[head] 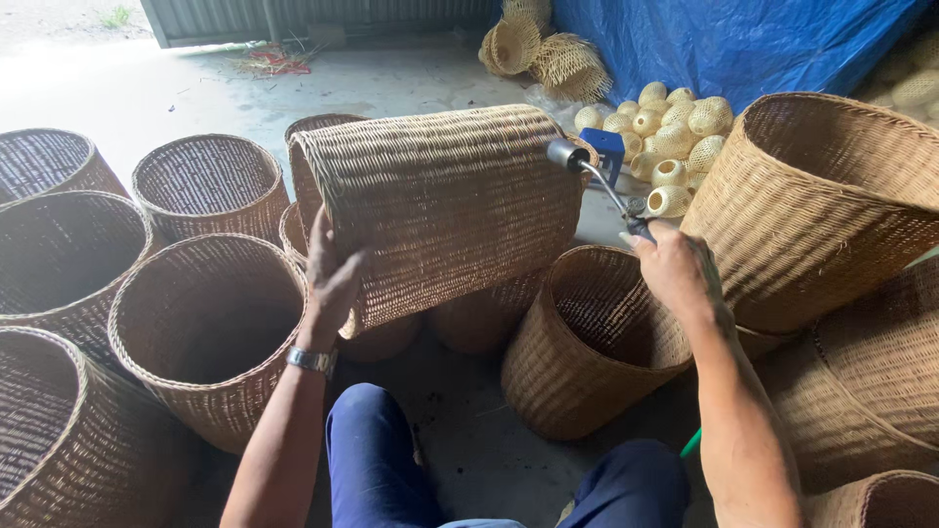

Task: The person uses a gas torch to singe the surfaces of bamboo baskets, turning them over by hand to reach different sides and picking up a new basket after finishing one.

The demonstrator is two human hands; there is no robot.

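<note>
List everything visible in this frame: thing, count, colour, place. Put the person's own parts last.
Held basket: one, brown wicker, on its side, centre.
Torch: one, metal nozzle with blue body, at the held basket's right end.
Open baskets on floor: several, brown, left side.
Basket: one, brown, tilted, centre right.
Large baskets: a few, brown, right side.
Small woven balls: many, pale yellow, top right.
Blue tarp: one, top right.
Pale woven shades: a few, top centre.
Wristwatch: one, silver, left wrist.
Left hand: on the held basket's rim.
Right hand: gripping the torch.
Legs: blue trousers, bottom.
</note>
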